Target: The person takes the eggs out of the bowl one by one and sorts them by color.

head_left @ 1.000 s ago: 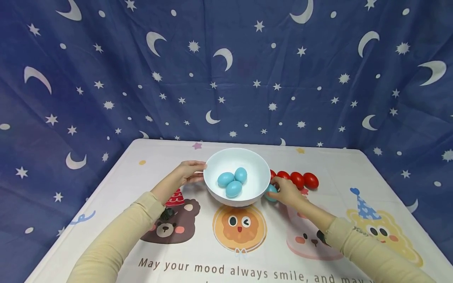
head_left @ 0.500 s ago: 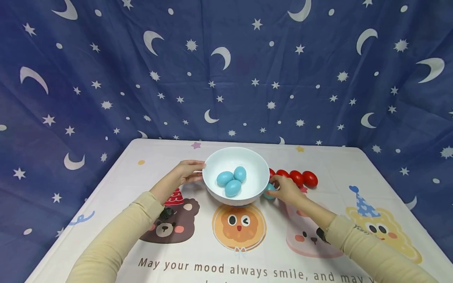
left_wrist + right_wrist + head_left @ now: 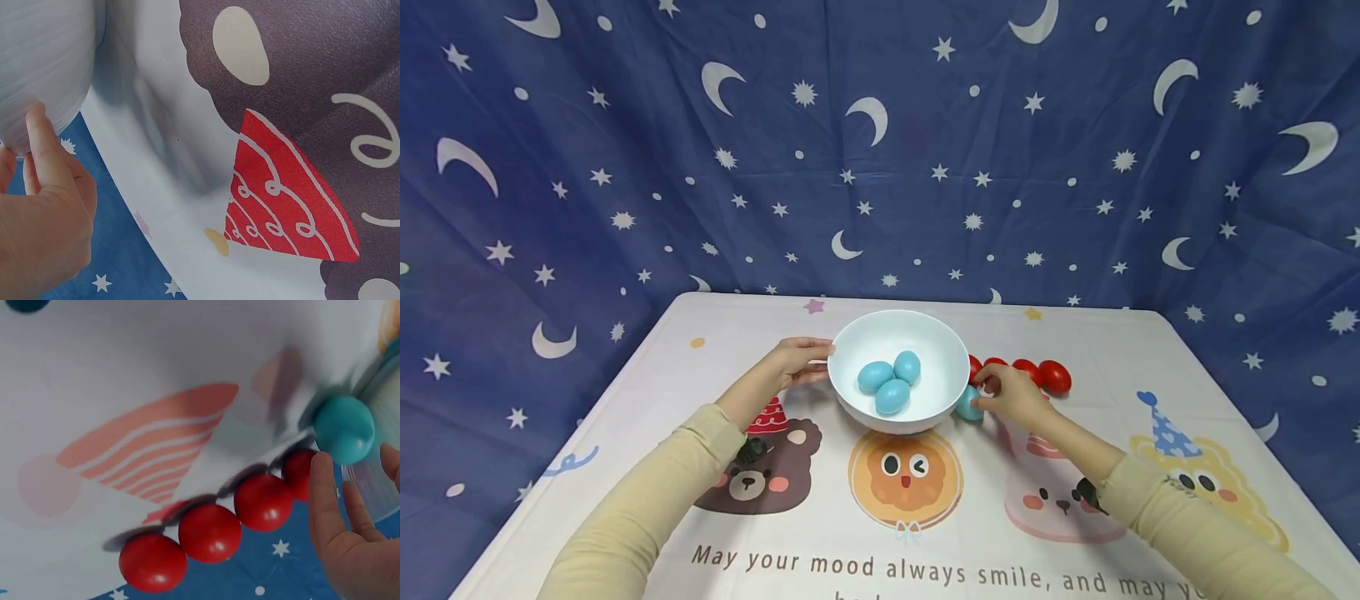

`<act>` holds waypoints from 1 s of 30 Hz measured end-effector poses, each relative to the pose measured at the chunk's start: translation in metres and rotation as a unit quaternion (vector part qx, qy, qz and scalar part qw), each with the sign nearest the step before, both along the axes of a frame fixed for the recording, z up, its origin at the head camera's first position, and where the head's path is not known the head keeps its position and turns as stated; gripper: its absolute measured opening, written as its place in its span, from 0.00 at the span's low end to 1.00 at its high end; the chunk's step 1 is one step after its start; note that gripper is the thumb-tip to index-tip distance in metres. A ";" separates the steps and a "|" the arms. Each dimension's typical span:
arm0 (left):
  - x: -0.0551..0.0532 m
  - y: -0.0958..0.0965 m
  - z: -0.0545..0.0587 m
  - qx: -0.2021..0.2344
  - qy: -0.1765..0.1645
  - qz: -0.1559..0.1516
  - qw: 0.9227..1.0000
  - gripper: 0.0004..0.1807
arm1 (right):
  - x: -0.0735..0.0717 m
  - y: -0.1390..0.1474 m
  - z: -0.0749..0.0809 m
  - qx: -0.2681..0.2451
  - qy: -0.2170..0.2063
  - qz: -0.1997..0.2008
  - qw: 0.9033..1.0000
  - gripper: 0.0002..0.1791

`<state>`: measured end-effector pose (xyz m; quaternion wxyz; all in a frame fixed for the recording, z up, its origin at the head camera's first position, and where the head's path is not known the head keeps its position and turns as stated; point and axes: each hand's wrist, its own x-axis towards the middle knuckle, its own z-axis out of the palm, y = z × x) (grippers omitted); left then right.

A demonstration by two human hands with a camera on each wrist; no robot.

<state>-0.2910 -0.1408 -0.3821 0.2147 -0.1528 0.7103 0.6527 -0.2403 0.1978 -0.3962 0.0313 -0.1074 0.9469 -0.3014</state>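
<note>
A white bowl [image 3: 865,337] stands on the printed tablecloth with three light blue eggs [image 3: 876,377] inside. My left hand [image 3: 793,363] grips its left side at the rim; in the left wrist view one finger lies along the outer wall of the bowl [image 3: 47,56]. Against the bowl's right side rests another blue egg [image 3: 967,405]. My right hand [image 3: 1013,397] is just beside that egg, fingers spread and holding nothing. The right wrist view has the blue egg [image 3: 344,429] just past the fingertips.
Several red eggs [image 3: 1055,377] lie in a row behind my right hand, partly hidden by it and by the bowl. Printed figures and lettering cover the white tablecloth [image 3: 700,383]. A dark blue curtain [image 3: 917,208] hangs at the table's back edge.
The fingers of my right hand have come off the blue egg beside the bowl and spread, drawing back slightly. My left hand keeps its place on the bowl, and the view shifts slightly.
</note>
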 end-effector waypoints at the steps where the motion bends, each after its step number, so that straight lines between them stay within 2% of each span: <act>1: 0.000 0.000 0.000 0.001 0.000 0.000 1.000 0.24 | 0.000 0.001 0.002 0.000 0.002 0.001 1.000 0.18; 14: -0.001 -0.001 0.000 0.011 0.002 0.000 1.000 0.24 | -0.002 0.005 0.022 -0.035 0.013 0.025 0.999 0.12; 21: -0.002 -0.001 -0.002 0.012 0.004 0.002 1.000 0.23 | -0.004 -0.004 0.037 -0.067 0.007 0.044 0.997 0.08; 25: -0.001 -0.001 -0.002 0.010 -0.002 0.007 1.000 0.23 | -0.005 -0.012 0.045 -0.061 0.019 0.061 0.996 0.06; 30: 0.000 -0.001 -0.002 0.012 0.000 0.005 1.000 0.24 | -0.006 -0.020 0.057 -0.025 0.033 0.080 0.996 0.07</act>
